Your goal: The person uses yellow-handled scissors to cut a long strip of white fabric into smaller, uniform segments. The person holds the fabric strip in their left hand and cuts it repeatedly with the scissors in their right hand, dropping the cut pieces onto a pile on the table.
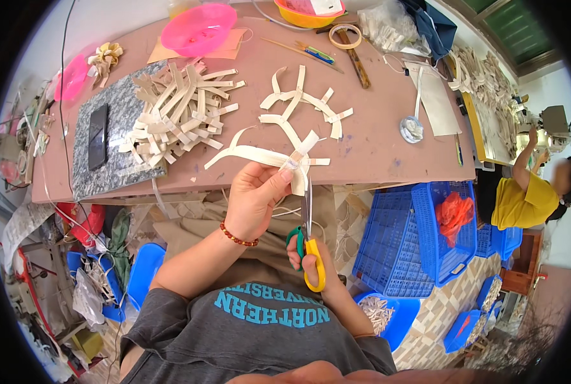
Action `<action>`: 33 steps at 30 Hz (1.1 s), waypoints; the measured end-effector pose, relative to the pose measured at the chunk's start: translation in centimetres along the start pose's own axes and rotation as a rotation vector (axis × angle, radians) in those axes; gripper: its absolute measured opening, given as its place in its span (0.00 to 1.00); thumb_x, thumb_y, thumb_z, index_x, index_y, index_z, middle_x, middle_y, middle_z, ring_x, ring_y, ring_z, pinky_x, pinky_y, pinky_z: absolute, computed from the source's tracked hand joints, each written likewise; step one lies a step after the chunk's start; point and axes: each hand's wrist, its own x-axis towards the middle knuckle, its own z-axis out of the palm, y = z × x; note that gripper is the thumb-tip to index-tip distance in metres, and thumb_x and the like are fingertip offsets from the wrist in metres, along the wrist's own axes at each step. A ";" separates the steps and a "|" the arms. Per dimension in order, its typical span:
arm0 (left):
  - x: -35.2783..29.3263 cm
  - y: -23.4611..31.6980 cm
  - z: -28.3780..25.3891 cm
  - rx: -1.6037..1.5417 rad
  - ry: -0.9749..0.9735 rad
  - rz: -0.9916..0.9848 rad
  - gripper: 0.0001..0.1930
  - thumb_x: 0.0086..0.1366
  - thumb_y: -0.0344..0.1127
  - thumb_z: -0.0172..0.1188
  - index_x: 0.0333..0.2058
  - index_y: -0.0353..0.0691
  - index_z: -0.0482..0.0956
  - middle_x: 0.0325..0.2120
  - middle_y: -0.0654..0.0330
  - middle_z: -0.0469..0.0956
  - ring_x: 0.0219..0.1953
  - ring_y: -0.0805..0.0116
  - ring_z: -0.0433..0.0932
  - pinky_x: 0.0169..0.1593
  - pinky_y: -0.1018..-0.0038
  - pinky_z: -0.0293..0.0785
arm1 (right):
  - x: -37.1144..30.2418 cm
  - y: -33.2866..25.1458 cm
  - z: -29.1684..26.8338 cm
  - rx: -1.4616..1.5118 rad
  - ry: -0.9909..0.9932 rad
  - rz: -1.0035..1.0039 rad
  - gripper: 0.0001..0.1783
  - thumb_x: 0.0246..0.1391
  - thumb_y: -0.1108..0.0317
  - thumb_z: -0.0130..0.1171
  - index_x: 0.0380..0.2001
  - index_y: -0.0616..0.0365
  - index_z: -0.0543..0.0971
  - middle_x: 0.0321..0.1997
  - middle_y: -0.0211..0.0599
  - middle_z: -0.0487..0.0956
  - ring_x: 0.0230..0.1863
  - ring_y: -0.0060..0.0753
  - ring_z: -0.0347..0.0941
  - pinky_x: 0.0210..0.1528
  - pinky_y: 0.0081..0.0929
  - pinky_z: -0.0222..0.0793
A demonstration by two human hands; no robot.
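Observation:
My left hand (254,195) pinches a bundle of cream-coloured strips (269,157) crossed together, held up over the near edge of the brown table (375,147). My right hand (308,259) grips a pair of scissors (309,240) with green and yellow handles. The blades point up and meet the crossing point of the strips. A red bead bracelet circles my left wrist.
A heap of cut strips (180,112) lies on a grey stone slab (116,144) beside a black phone (98,136). More crossed strips (301,105), a pink bowl (199,29), tape roll (345,35). Blue crates (420,240) stand right; a person in yellow (522,198) works there.

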 end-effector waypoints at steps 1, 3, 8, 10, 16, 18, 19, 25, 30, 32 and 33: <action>-0.1 0.0 0.4 0.004 0.013 0.000 0.09 0.60 0.24 0.54 0.41 0.37 0.74 0.34 0.62 0.77 0.34 0.75 0.75 0.35 0.79 0.72 | 0.0 0.1 -0.1 -0.013 -0.001 -0.006 0.28 0.52 0.40 0.50 0.30 0.59 0.67 0.26 0.25 0.64 0.23 0.14 0.58 0.25 0.14 0.55; -0.2 0.0 0.5 0.009 0.021 0.006 0.09 0.60 0.24 0.54 0.40 0.37 0.74 0.34 0.62 0.77 0.34 0.76 0.75 0.35 0.80 0.71 | 0.1 0.2 -0.1 -0.050 0.006 -0.024 0.28 0.52 0.40 0.49 0.29 0.59 0.67 0.26 0.26 0.63 0.24 0.16 0.58 0.26 0.15 0.55; -0.3 0.1 0.5 0.018 0.001 0.016 0.09 0.60 0.24 0.54 0.40 0.37 0.74 0.33 0.62 0.77 0.35 0.75 0.76 0.36 0.79 0.72 | 0.2 0.2 -0.2 -0.123 0.024 -0.039 0.29 0.53 0.40 0.47 0.29 0.60 0.67 0.26 0.29 0.63 0.26 0.19 0.58 0.28 0.18 0.56; -0.3 0.1 0.3 0.020 -0.011 0.003 0.09 0.60 0.25 0.54 0.40 0.37 0.74 0.33 0.62 0.77 0.35 0.75 0.76 0.37 0.78 0.73 | 0.2 0.3 -0.3 -0.128 0.014 -0.042 0.29 0.53 0.40 0.46 0.29 0.60 0.67 0.26 0.29 0.63 0.26 0.20 0.58 0.28 0.18 0.55; -0.5 -0.4 0.1 0.019 0.007 -0.014 0.10 0.60 0.25 0.55 0.41 0.36 0.73 0.34 0.61 0.78 0.35 0.75 0.76 0.38 0.78 0.73 | 0.3 0.5 -0.3 -0.144 -0.006 -0.074 0.31 0.52 0.36 0.46 0.29 0.59 0.66 0.26 0.29 0.62 0.26 0.20 0.57 0.28 0.19 0.55; -0.6 -0.4 0.4 0.001 0.020 -0.013 0.10 0.60 0.24 0.54 0.41 0.37 0.73 0.34 0.61 0.78 0.35 0.75 0.76 0.38 0.79 0.73 | 0.4 0.7 -0.4 -0.154 -0.013 -0.090 0.32 0.51 0.35 0.45 0.29 0.59 0.66 0.26 0.29 0.62 0.25 0.20 0.57 0.27 0.19 0.55; -0.6 -0.4 0.5 -0.005 0.023 -0.011 0.10 0.60 0.24 0.54 0.41 0.37 0.73 0.34 0.61 0.78 0.35 0.74 0.76 0.38 0.78 0.73 | 0.4 0.8 -0.5 -0.165 -0.017 -0.099 0.32 0.51 0.35 0.45 0.30 0.59 0.66 0.26 0.29 0.62 0.25 0.20 0.57 0.27 0.19 0.55; -0.6 -0.5 0.0 0.008 0.009 -0.036 0.09 0.60 0.25 0.54 0.41 0.36 0.73 0.34 0.60 0.77 0.36 0.73 0.76 0.40 0.77 0.74 | 0.1 0.2 0.0 -0.110 0.017 -0.040 0.33 0.50 0.35 0.48 0.31 0.60 0.67 0.27 0.29 0.62 0.27 0.19 0.58 0.28 0.18 0.56; -0.7 -0.2 0.2 -0.009 0.002 -0.060 0.10 0.61 0.27 0.55 0.41 0.35 0.72 0.35 0.60 0.77 0.36 0.74 0.76 0.40 0.77 0.73 | -0.2 0.4 0.0 0.001 0.011 0.001 0.32 0.49 0.37 0.51 0.30 0.60 0.67 0.29 0.27 0.62 0.27 0.16 0.60 0.28 0.15 0.58; -0.7 0.0 0.3 -0.023 0.001 -0.062 0.10 0.61 0.27 0.55 0.41 0.34 0.72 0.35 0.59 0.77 0.36 0.73 0.76 0.40 0.76 0.74 | -0.3 0.2 0.0 0.057 0.001 0.033 0.32 0.48 0.37 0.53 0.30 0.60 0.68 0.30 0.26 0.63 0.27 0.15 0.60 0.28 0.14 0.58; -0.7 0.0 0.3 -0.021 -0.005 -0.067 0.10 0.61 0.27 0.55 0.41 0.34 0.72 0.35 0.59 0.77 0.36 0.73 0.76 0.40 0.76 0.74 | -0.4 0.0 0.0 0.070 0.002 0.041 0.32 0.47 0.37 0.53 0.29 0.60 0.68 0.30 0.26 0.63 0.26 0.15 0.59 0.28 0.14 0.57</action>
